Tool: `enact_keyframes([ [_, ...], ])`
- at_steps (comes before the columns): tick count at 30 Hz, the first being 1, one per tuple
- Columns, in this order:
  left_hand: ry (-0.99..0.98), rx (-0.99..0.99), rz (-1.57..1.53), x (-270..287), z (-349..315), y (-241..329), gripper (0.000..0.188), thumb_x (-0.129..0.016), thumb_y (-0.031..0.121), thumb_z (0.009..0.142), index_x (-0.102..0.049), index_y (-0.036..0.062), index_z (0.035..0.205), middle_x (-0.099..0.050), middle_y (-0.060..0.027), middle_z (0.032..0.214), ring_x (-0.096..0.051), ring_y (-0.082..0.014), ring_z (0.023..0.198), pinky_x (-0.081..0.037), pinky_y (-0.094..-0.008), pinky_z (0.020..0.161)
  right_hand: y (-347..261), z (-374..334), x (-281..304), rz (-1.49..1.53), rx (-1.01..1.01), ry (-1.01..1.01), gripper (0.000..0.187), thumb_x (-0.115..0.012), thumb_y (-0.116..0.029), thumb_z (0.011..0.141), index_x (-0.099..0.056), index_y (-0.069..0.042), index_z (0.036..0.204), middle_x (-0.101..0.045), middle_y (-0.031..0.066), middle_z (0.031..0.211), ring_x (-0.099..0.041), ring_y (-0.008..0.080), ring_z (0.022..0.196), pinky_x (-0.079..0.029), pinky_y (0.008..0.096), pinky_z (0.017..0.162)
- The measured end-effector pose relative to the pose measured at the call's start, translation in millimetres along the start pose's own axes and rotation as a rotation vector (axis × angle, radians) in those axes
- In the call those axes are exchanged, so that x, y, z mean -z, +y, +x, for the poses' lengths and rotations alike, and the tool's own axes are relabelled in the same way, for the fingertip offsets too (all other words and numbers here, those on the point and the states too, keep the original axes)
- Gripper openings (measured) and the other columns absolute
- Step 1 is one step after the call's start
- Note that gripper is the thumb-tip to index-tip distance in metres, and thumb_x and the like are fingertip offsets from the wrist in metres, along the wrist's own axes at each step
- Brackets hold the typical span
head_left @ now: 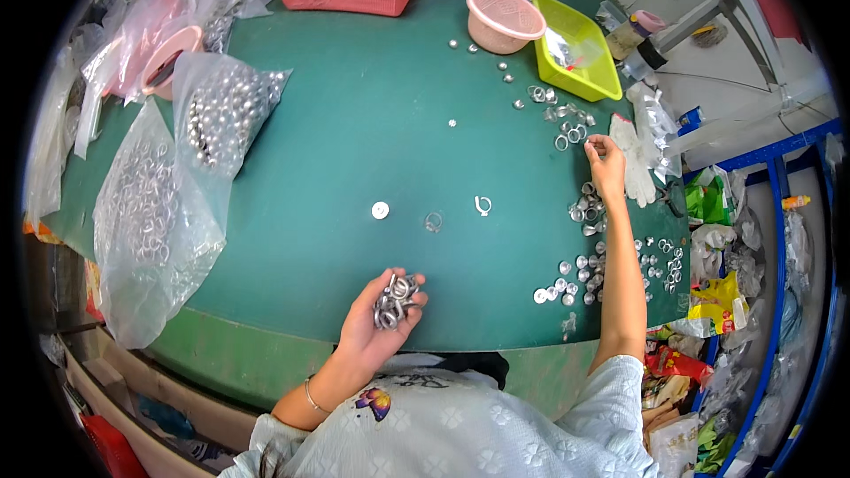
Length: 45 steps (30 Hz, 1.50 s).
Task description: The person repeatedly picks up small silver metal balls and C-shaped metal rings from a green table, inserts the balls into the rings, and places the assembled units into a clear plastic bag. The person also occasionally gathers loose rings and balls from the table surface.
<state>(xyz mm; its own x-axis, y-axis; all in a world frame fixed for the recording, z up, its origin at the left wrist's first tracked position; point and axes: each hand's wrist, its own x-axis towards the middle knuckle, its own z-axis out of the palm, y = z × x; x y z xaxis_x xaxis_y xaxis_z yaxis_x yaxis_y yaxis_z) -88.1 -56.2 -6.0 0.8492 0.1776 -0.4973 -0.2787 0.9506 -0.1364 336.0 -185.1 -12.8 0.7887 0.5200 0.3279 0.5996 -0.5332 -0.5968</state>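
Left grip (366,326) cradles metal rings (395,303) | right grip (607,167): can't tell | clear bag (195,73): silver balls (226,113)

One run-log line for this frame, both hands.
left hand: cupped, holding metal rings | right hand: beside loose rings, grip unclear | white glove: right of right hand | surface: green table

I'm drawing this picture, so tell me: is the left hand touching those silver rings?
Touching. The head view shows it plainly: the silver rings lie heaped in the cupped palm of the left hand, right against the skin.
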Motion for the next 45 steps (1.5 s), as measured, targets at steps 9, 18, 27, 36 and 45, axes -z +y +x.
enact_keyframes([
  [9,0.042,0.021,-0.021,-2,-1,3,0.014,-0.051,0.019,0.091,-0.056,0.0061,0.095,-0.055,-0.0142,0.101,-0.053,-0.0208,0.079,-0.049,-0.0285,0.062,34,32,5,-0.309,0.096,0.042,0.013,-0.062,-0.005,0.078,-0.06,0.002,0.089,-0.062,0.0175,0.084,-0.06,0.0318,0.076,-0.048,0.0387,0.068],
  [18,-0.036,0.015,0.022,-5,5,4,0.016,-0.05,0.02,0.092,-0.055,0.0057,0.096,-0.056,-0.013,0.102,-0.053,-0.0206,0.081,-0.047,-0.0288,0.066,55,66,0,-0.428,0.137,0.146,0.015,-0.062,-0.006,0.078,-0.063,0.001,0.092,-0.064,0.0161,0.088,-0.061,0.0276,0.074,-0.048,0.0356,0.07],
  [27,-0.04,-0.051,0.099,0,5,6,0.018,-0.05,0.022,0.092,-0.054,0.0052,0.096,-0.056,-0.0123,0.101,-0.053,-0.0205,0.081,-0.047,-0.0276,0.065,-168,-59,-30,0.178,0.407,-0.823,0.032,-0.069,-0.012,0.073,-0.057,0.001,0.1,-0.054,0.0121,0.092,-0.053,0.0247,0.076,-0.045,0.0339,0.069],
  [36,-0.072,-0.052,0.12,-2,7,5,0.018,-0.049,0.022,0.092,-0.055,0.0054,0.095,-0.056,-0.0117,0.101,-0.055,-0.0208,0.081,-0.047,-0.0274,0.065,-193,-109,-54,0.018,0.764,-0.752,0.034,-0.069,-0.012,0.071,-0.055,-0.004,0.1,-0.048,0.0099,0.1,-0.048,0.0275,0.092,-0.042,0.0372,0.077],
  [45,-0.067,-0.039,0.105,-1,7,9,0.017,-0.05,0.022,0.092,-0.055,0.0054,0.094,-0.056,-0.0117,0.101,-0.055,-0.0207,0.081,-0.048,-0.0276,0.065,-138,-61,-46,-0.139,0.605,-0.518,0.019,-0.067,-0.012,0.074,-0.059,-0.002,0.088,-0.053,0.0104,0.091,-0.051,0.0276,0.088,-0.044,0.0364,0.077],
])
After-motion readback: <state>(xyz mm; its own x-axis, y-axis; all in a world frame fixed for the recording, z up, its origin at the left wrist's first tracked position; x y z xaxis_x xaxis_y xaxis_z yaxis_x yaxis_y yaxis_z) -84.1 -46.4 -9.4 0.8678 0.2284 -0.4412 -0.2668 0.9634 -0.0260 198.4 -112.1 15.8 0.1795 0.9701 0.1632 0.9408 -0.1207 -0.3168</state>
